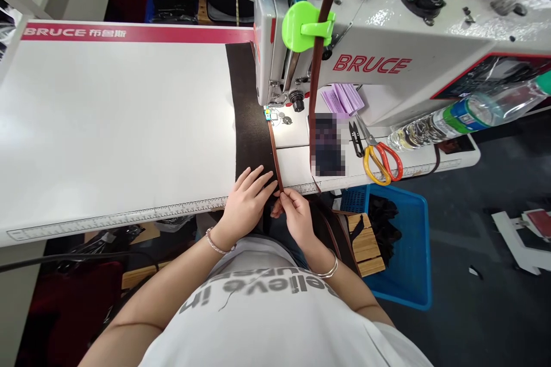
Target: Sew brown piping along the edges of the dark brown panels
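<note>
Along the white worktop [116, 126], left to right: a ruler strip [116, 219] fixed to the near edge; a long dark brown sheet [246, 103], apparently leather, though the view does not settle the material, lying flat and reaching from the far side of the worktop to its near edge. Left hand [245, 200]: open, fingers spread, pressed flat on the sheet's near end; a chain bracelet [219, 242] on the wrist. Right hand [297, 218]: closed in a pinch, thumb and fingers gripping a narrow brown strap [274, 152] at the worktop's near edge, just beside the left hand; a metal bangle [328, 268] on the wrist. The strap lies along the sheet's right edge and runs up to the foot area of a white BRUCE sewing machine [379, 63]. On the machine: a green clip [303, 26] holding a second, longer brown strap [317, 69] that hangs down its front. On the worktop right of the machine's foot: lilac paper slips [342, 98], black-handled thread snips [356, 139], scissors with red and yellow handles [381, 163], and a clear plastic bottle [434, 126]. Below the worktop, on the right: a blue plastic basket [408, 252] holding dark pieces.
</note>
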Motion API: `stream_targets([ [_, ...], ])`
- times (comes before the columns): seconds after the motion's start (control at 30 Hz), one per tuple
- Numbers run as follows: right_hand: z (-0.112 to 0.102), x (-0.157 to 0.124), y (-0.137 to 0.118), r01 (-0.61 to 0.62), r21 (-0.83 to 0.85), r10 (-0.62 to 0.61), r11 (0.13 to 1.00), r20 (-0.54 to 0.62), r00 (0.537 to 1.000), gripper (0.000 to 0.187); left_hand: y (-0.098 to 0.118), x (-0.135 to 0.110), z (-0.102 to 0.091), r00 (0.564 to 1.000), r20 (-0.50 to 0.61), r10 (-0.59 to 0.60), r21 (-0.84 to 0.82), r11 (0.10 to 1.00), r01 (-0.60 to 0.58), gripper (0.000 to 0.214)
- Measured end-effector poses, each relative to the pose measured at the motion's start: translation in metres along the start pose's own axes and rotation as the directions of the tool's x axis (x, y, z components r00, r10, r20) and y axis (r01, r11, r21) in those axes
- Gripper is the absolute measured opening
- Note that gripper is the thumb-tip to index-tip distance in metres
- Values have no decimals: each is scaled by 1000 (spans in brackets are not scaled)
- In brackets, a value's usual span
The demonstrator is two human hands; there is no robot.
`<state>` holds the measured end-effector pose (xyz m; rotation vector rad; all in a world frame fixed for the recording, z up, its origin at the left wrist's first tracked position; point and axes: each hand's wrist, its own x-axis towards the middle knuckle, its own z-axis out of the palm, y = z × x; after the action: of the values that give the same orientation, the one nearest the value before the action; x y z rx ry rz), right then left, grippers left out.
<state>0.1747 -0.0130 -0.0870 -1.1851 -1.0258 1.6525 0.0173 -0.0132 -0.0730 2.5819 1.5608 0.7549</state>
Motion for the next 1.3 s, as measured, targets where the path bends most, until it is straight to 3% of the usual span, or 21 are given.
stream_targets([
  [0.57,2,1,-5,15,4,-15,1000,-3,1000,31,-4,0,-1,999,-31,24,-18,1000,-25,34],
  [0.83,3,3,-6,-2,21,3,1000,-12,1000,27,-6,6,-2,995,-76,-68,15,997,69,23],
  [1.07,4,2,-6,-6,29,6,1000,-1,1000,28,-6,5,-1,999,-37,21,-3,1000,-21,34],
  [1.3,3,3,-9,-23,-1,23,1000,-8,1000,29,-3,5,0,998,-31,-46,7,999,46,30],
])
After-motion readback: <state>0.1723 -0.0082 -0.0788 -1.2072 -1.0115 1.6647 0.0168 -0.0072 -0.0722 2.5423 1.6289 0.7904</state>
